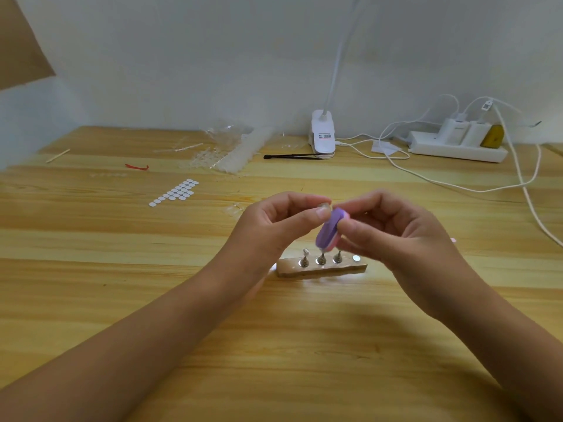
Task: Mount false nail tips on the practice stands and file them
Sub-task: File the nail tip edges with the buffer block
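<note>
Clear plastic, small and hard to see: the nail tip [324,206] sits pinched between the thumb and forefinger of your left hand [274,226], held up in the air above the worktop [91,239]. Whether it is already on a peg is hidden by your fingers. Your right hand [393,236] grips the purple file [328,231] by its upper end, with the file's top edge right against the tip.

To file well here, keep the pinch low on the tip so the free edge stands clear, and let the file do short, light strokes in one direction. The plastic will likely flex or flick away if you press hard. Bracing your wrists on the worktop should steady both hands.

Just below the file is the wooden block [323,271] with three metal pegs [320,259]; the file's lower end hangs very near the middle one, so watch you don't knock it. A bare silver disc [355,258] marks the right end of the block.

Farther off on the left lie a sheet of white sticky dots [175,193] and a heap of spare clear tips [219,158].
</note>
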Demonstrator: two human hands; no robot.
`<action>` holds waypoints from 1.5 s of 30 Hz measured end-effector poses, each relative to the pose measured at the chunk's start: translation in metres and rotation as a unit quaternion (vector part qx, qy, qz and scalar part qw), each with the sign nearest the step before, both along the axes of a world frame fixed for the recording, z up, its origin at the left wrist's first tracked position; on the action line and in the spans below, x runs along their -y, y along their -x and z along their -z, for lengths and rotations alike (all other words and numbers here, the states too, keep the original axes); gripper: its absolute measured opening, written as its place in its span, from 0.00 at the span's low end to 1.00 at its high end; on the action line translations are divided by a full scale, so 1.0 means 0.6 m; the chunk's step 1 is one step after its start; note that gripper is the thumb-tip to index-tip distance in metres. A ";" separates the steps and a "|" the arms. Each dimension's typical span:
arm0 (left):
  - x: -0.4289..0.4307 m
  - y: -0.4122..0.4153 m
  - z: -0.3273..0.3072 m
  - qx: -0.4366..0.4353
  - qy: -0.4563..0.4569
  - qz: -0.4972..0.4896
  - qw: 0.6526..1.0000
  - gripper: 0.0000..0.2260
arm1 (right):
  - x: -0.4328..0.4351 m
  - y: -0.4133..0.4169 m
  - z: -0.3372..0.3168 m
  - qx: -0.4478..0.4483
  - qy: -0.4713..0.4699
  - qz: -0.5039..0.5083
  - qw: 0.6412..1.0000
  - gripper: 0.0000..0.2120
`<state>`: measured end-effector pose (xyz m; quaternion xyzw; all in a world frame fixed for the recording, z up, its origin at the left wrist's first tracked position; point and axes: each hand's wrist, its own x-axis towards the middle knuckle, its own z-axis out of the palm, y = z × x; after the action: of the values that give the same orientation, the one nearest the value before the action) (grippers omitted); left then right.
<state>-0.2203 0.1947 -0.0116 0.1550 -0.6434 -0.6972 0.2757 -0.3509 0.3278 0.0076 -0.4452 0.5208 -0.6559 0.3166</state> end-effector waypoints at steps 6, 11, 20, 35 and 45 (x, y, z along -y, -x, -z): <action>-0.003 0.000 0.000 -0.006 0.011 -0.012 1.000 0.10 | 0.005 -0.004 0.012 0.011 0.015 0.025 1.000 0.10; -0.007 0.002 0.003 -0.011 0.010 -0.033 0.999 0.11 | 0.011 -0.013 0.023 0.007 0.032 0.047 0.998 0.08; -0.006 0.004 0.000 -0.007 -0.005 -0.046 0.999 0.09 | 0.008 -0.003 0.014 0.022 0.097 0.111 0.989 0.11; -0.013 0.003 0.001 -0.008 -0.018 -0.035 0.999 0.11 | 0.003 -0.010 0.016 -0.048 0.019 0.050 0.997 0.10; -0.010 0.001 -0.001 -0.001 -0.014 -0.040 0.999 0.10 | 0.005 -0.015 0.016 0.010 0.027 0.051 0.998 0.14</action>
<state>-0.2211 0.2009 -0.0108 0.1834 -0.6263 -0.6950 0.3019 -0.3418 0.3245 -0.0023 -0.4201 0.5219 -0.6894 0.2754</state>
